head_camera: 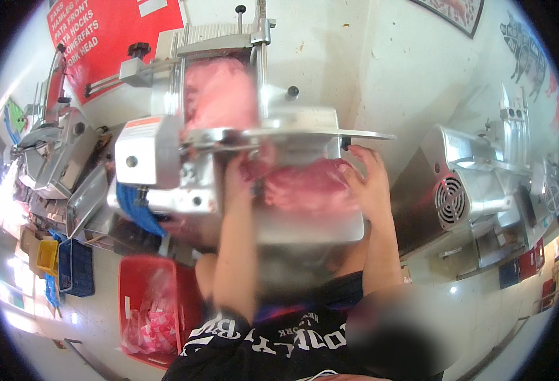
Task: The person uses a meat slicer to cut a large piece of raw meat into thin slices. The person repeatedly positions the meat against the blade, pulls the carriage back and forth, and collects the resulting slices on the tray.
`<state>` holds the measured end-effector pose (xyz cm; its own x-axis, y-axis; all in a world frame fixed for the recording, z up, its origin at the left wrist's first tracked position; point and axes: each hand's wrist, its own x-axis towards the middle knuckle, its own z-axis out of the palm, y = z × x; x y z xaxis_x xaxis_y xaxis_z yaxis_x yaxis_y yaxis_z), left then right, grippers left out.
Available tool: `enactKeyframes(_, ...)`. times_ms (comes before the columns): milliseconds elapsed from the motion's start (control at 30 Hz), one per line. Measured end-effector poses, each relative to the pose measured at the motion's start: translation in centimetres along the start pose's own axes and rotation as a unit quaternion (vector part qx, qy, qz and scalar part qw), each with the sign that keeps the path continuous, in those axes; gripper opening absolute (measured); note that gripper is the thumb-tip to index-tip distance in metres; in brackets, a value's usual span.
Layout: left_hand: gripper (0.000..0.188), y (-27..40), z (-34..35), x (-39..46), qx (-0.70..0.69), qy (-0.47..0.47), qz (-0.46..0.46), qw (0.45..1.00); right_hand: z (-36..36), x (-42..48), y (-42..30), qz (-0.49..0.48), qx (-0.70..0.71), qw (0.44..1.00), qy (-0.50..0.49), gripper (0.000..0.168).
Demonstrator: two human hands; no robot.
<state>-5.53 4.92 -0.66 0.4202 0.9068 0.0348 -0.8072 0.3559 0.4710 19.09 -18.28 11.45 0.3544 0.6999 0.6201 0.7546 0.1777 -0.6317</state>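
Observation:
A metal meat slicer [165, 147] stands before me, with a large slab of pink meat [222, 93] in its upper carriage. Below the slicer's horizontal plate, several slices of red meat [308, 188] lie on a metal tray [351, 231]. My left hand [241, 166] reaches in below the blade area, beside a piece of meat; it is blurred and partly hidden, so its grip cannot be told. My right hand [367, 178] is at the right end of the sliced meat, fingers apart, thumb at the meat's edge and fingertips near a black knob [345, 143].
A red plastic bin [182, 305] holding plastic-wrapped stuff stands on the floor at lower left. Another slicer [58, 152] is at the left, and a metal machine with a round vent [451, 200] at the right. Blue [77, 271] and yellow [47, 257] crates stand far left.

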Motion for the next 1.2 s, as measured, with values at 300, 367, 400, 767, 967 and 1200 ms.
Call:
enactKeyframes(300, 0.045, -3.1, 10.6, -4.8, 0.411, -0.150, 0.074, 0.896, 2.5, 0.6, -5.5, 0.017, 0.167, 0.985, -0.036, 0.045)
enactKeyframes(367, 0.042, -3.2, 12.3, -5.2, 0.507, -0.139, 0.100, 0.845, 2.4, 0.7, -3.9, 0.051, 0.260, 0.963, 0.038, 0.044)
enactKeyframes(400, 0.041, -2.5, 14.2, -6.2, 0.559, -0.138, 0.094, 0.812, 1.4, 0.8, -0.7, 0.055, 0.097, 0.993, 0.038, 0.046)
enactKeyframes(767, 0.026, 0.4, 5.0, 0.8, 0.173, 0.046, -0.043, 0.983, 0.0, 0.2, 0.9, 0.006, -0.090, 0.996, 0.008, 0.048)
enactKeyframes(967, 0.027, -0.1, 3.1, 2.6, -0.015, 0.023, -0.110, 0.994, 0.4, -0.1, 1.3, 0.012, -0.074, 0.997, -0.002, 0.047)
enactKeyframes(1200, 0.037, -0.3, 1.4, 1.0, -0.003, 0.057, -0.002, 0.998, 1.0, 0.4, -0.4, -0.019, -0.034, 0.999, -0.019, 0.046)
